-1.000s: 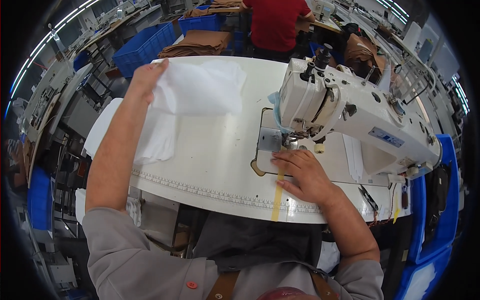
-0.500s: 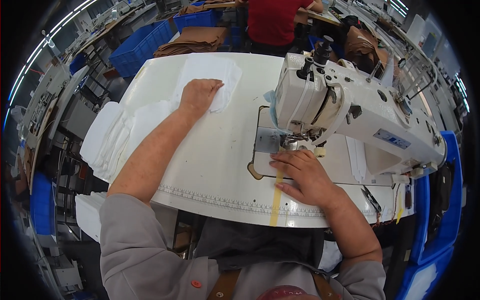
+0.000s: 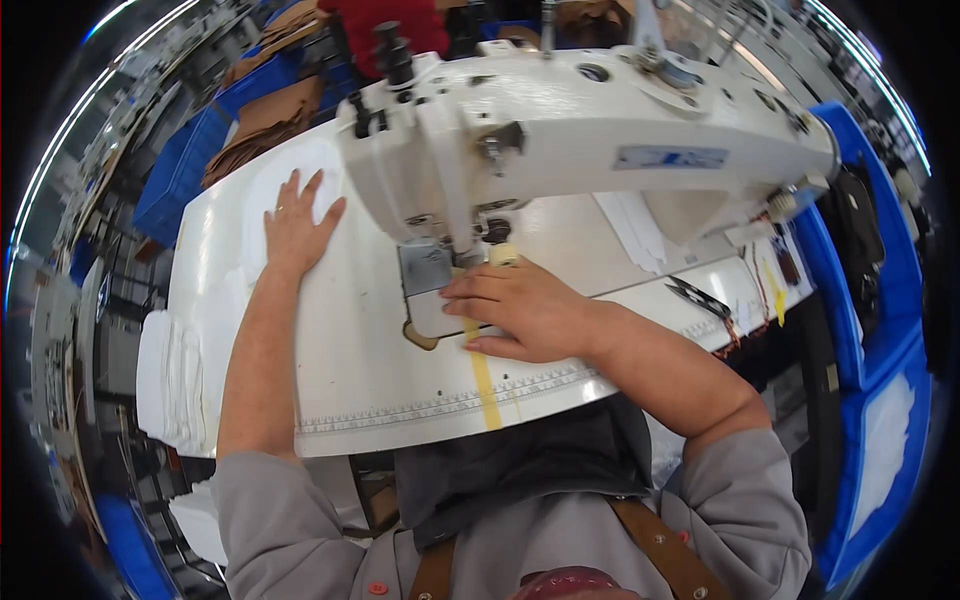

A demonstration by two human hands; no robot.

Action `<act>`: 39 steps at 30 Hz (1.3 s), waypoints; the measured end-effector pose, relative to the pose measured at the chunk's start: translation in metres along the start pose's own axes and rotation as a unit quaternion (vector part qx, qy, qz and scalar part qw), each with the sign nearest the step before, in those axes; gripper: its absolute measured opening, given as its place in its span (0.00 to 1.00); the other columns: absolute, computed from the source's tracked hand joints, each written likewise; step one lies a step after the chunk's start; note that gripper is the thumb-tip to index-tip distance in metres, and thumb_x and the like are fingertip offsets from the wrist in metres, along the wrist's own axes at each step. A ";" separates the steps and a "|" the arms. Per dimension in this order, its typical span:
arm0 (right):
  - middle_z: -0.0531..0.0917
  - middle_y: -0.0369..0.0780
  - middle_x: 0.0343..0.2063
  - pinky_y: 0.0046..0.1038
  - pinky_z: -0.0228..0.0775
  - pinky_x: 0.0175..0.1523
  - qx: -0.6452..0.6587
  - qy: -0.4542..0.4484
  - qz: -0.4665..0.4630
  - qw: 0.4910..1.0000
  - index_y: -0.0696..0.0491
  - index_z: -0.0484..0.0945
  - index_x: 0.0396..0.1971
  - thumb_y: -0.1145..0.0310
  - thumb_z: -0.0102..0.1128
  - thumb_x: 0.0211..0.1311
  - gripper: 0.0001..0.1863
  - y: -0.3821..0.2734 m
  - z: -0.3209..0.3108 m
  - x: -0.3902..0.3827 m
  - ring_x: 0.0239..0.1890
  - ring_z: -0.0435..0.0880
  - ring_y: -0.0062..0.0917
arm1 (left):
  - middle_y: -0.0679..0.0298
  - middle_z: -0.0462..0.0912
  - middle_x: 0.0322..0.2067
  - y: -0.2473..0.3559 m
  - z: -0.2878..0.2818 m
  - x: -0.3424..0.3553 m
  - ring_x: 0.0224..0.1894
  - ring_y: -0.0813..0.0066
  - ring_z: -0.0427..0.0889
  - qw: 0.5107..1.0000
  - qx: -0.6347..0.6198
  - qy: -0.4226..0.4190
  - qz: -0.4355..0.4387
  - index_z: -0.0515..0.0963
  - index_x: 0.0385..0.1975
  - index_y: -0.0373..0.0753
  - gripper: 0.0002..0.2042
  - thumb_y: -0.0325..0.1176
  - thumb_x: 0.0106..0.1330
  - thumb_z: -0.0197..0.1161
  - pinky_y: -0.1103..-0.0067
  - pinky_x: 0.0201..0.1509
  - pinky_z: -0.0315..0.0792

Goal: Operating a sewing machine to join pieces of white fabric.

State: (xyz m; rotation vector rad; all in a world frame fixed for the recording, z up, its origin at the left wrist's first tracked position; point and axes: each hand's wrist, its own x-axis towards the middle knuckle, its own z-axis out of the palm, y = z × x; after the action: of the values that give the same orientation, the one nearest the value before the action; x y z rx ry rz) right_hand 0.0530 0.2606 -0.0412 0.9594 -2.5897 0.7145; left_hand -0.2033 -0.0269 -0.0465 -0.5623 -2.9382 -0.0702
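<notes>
My left hand [image 3: 300, 228] lies with its fingers spread on white fabric pieces [image 3: 262, 192] at the far left of the table. Close to the needle area of a white sewing machine [image 3: 560, 145], my right hand [image 3: 530, 312] rests palm down, fingers stretched out over the machine bed. A square metal plate [image 3: 425, 268] shows just left of those fingertips. Yellow tape [image 3: 485, 388] runs from under the right hand towards the front edge. Whether any fabric lies beneath the right hand is hidden.
A stack of folded white fabric [image 3: 172, 385] sits at the table's left edge. White strips [image 3: 630, 228] lie under the machine arm; thread snips [image 3: 700, 297] are at the right. Blue bins [image 3: 875, 330] stand to the right, and brown pieces [image 3: 265, 120] lie beyond the table.
My view has turned to the right. My left hand, bunched on the white pieces before, now has its fingers spread on them. The right hand stays beside the needle area.
</notes>
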 end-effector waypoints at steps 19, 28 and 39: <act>0.86 0.46 0.27 0.39 0.81 0.37 -0.381 0.080 0.349 0.853 0.55 0.82 0.26 0.73 0.67 0.56 0.03 0.044 -0.082 -0.081 0.32 0.89 0.38 | 0.52 0.57 0.78 0.133 -0.058 -0.255 0.81 0.52 0.54 0.955 -0.134 -0.080 0.251 0.61 0.76 0.41 0.33 0.41 0.73 0.59 0.47 0.81 0.44; 0.85 0.46 0.24 0.42 0.81 0.35 -0.423 0.037 0.340 0.839 0.54 0.80 0.28 0.76 0.61 0.55 0.01 0.065 -0.078 -0.089 0.28 0.88 0.41 | 0.53 0.64 0.75 0.143 -0.050 -0.263 0.78 0.53 0.61 0.964 -0.144 -0.011 0.224 0.66 0.73 0.40 0.29 0.44 0.75 0.58 0.48 0.80 0.50; 0.88 0.50 0.33 0.32 0.82 0.38 -0.243 0.256 0.296 0.888 0.61 0.85 0.46 0.78 0.66 0.63 0.12 -0.014 -0.097 -0.087 0.32 0.90 0.39 | 0.52 0.73 0.69 0.160 -0.055 -0.246 0.70 0.56 0.75 0.847 -0.465 -0.082 0.243 0.70 0.69 0.35 0.27 0.37 0.73 0.66 0.57 0.73 0.66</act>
State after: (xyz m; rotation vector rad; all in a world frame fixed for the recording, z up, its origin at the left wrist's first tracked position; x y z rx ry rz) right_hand 0.1358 0.3500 0.0078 -0.1766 -2.3638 0.3319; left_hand 0.0897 0.0283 -0.0278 -1.4531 -2.6157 -1.4825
